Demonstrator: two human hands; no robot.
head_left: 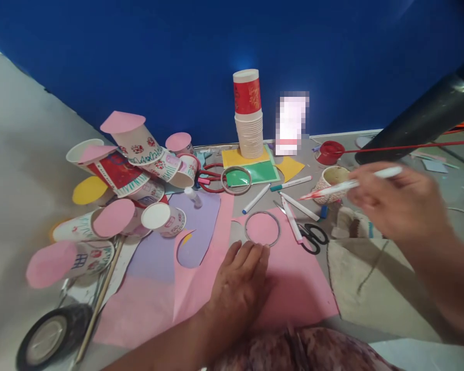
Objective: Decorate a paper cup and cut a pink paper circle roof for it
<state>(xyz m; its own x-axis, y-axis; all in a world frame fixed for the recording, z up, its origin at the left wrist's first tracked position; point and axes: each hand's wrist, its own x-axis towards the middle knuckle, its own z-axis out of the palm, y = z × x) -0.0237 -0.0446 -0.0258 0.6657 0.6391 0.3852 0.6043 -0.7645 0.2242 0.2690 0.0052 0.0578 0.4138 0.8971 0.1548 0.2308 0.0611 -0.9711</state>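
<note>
Red tip up in the air, grey ring down on pink!

And here's the right hand, fingers pinched round a white felt-tip marker with a red tip, held clear of the bench on the right. The left hand lies palm down, fingers close together and gripping nothing, on a flat pink paper sheet, fingertips at the near edge of a thin grey ring.

The danger? A nudge from those fingertips could slide the ring, since they seem to hold it only lightly. That bare red tip could leave a stray mark if the right hand dips. And the black-handled scissors, just right of the ring, could snag the sheet if knocked.

Any lettering? Gold marks run over the red paper cup at the far side, too small to read. The pixelated bright panel beside it gives nothing away, and no brand shows on the marker.
</note>
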